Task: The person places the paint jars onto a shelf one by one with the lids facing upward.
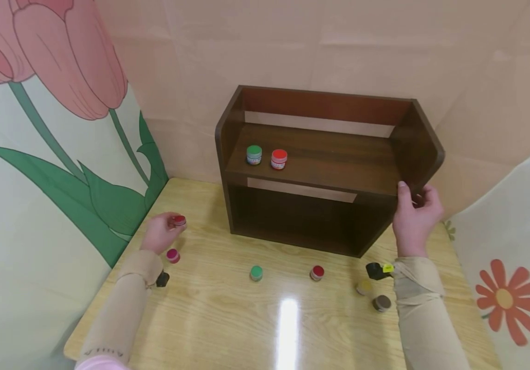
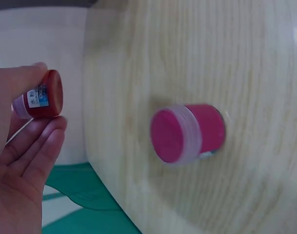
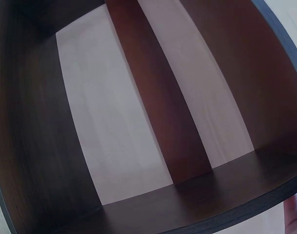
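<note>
My left hand [image 1: 160, 234] pinches a small paint jar with a dark red lid [image 1: 179, 220] above the table's left side. In the left wrist view this red jar [image 2: 43, 97] sits between thumb and fingers. Below it on the table stands a magenta jar [image 2: 187, 134]. My right hand [image 1: 416, 218] grips the right side panel of a dark brown two-tier shelf [image 1: 320, 154], thumb at the front edge and fingers around the outside. Only a bit of that hand [image 3: 294, 219] shows in the right wrist view, beside the shelf's lower compartment.
On the upper tier stand a green jar [image 1: 254, 154] and a bright red jar [image 1: 279, 159]. In front of the shelf are another green jar [image 1: 256, 273], a dark red jar [image 1: 317, 273], a yellow jar [image 1: 364, 287] and a brown jar [image 1: 382, 303], near my right sleeve.
</note>
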### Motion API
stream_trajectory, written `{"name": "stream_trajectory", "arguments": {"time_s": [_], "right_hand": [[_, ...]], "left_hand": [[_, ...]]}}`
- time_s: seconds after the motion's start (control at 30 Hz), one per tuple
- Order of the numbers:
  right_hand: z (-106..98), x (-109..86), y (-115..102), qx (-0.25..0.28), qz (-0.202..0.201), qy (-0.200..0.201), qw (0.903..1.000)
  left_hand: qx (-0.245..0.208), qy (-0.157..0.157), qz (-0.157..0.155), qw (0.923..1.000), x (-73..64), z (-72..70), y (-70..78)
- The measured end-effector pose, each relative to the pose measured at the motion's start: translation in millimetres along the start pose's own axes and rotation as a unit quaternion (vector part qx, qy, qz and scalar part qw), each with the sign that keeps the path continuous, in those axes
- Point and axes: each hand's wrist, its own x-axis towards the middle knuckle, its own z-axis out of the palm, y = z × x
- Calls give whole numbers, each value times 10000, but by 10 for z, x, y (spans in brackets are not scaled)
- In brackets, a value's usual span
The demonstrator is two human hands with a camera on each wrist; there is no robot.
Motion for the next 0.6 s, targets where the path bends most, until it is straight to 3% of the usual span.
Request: {"name": "stream_trajectory", "arguments": {"time_s": [0.23,0.6], "right_hand": [[3,-7,-13,70,-80,-1,9999],[-1,-20,-32,-8,-45,-6,10000]], "left_hand": [[177,-378,-76,9991,19,20,157],[126,-657,72,9977,10,100,330]]}}
